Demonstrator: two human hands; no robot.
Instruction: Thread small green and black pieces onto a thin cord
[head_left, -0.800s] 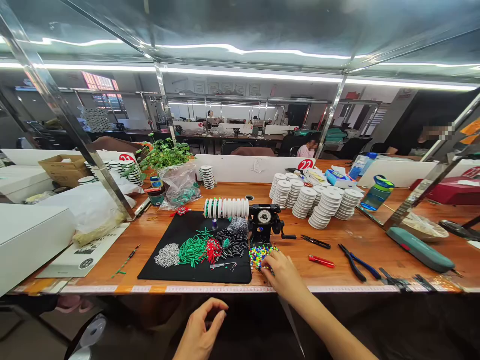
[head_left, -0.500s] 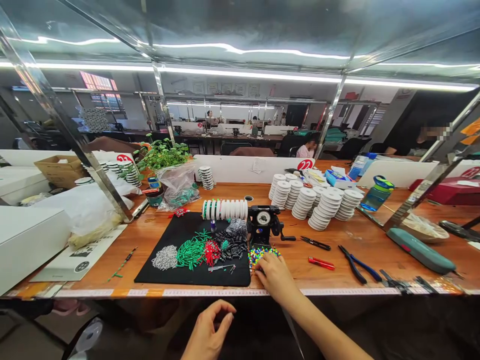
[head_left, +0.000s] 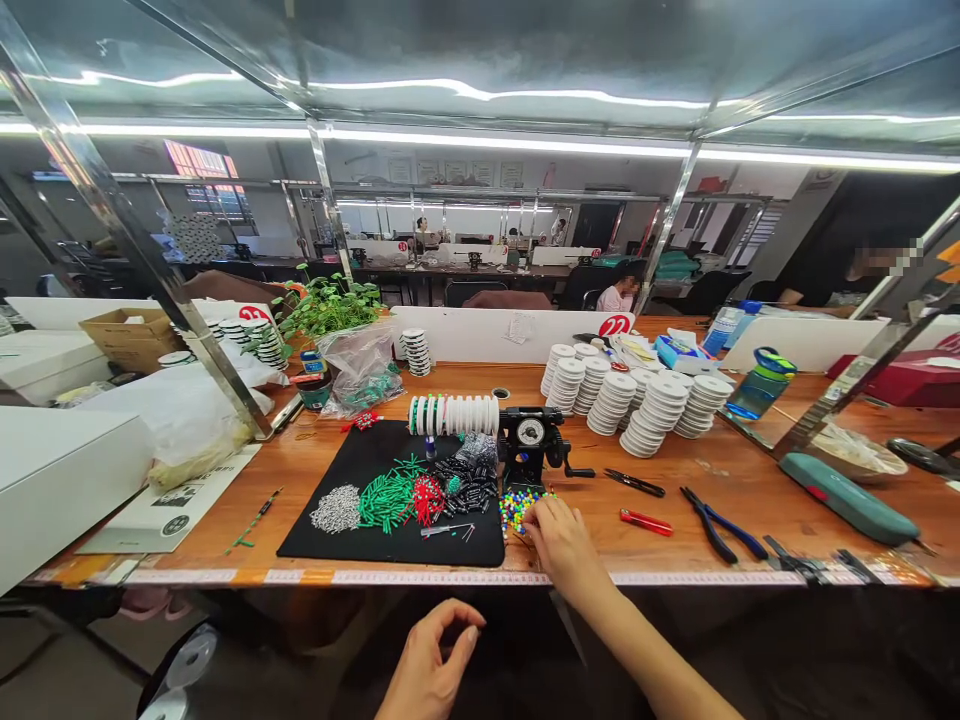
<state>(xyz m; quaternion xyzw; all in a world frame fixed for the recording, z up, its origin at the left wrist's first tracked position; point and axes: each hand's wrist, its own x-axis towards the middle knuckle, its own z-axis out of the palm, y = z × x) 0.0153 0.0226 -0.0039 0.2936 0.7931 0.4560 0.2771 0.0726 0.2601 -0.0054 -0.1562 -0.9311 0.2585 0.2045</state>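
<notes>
My right hand [head_left: 568, 548] is at the right edge of a pile of small multicoloured beads [head_left: 517, 508], by the front of the table. Its fingers are bent and drawn together; whatever is between the tips is too small to make out. Below the table edge my left hand [head_left: 431, 660] hangs with thumb and forefinger tips closed to a pinch. I cannot see what it holds, if anything. Behind the beads stands a black hand-crank winder [head_left: 523, 445] with a row of white spools [head_left: 454, 414] on its shaft. A thin pale strip shows below my right wrist.
A black mat [head_left: 315, 535] carries piles of silvery pieces [head_left: 336, 508], green tubes [head_left: 386, 500], red pieces [head_left: 427, 500] and black pieces [head_left: 476, 490]. To the right lie tweezers [head_left: 634, 483], a red-handled tool [head_left: 646, 521] and pliers [head_left: 720, 525]. Stacked white spools [head_left: 652, 415] stand behind.
My right hand has shifted slightly right, uncovering more of the bead pile. My left hand has moved a little to the right, its thumb and forefinger still together. The view has shifted slightly.
</notes>
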